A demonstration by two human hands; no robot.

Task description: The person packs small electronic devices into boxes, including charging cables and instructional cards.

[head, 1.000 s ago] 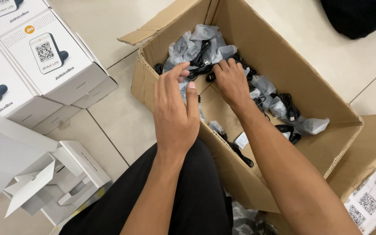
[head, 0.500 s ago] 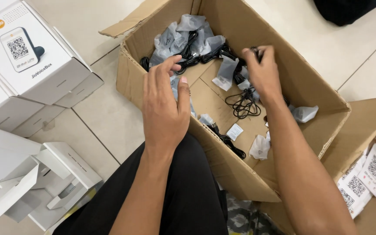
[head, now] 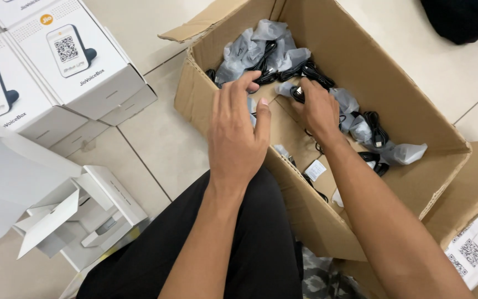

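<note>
White printed boxes (head: pixel 78 61) left of brown carton (head: pixel 416 133) holding grey pouches (head: pixel 261 50)

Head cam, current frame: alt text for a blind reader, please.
The right hand grips a black cable inside an open cardboard box of bagged cables, while the left hand hovers open at the box's near edge. White product boxes sit on the tile floor alongside.

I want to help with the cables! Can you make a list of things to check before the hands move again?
1. Right hand on a black cable: ok, fingers close on it.
2. Left hand free: ok, open above the box edge.
3. Cable loose from the pile: cannot tell.
4. Box flaps open: ok.
5. White boxes out of the way: ok, off to the left.
</note>
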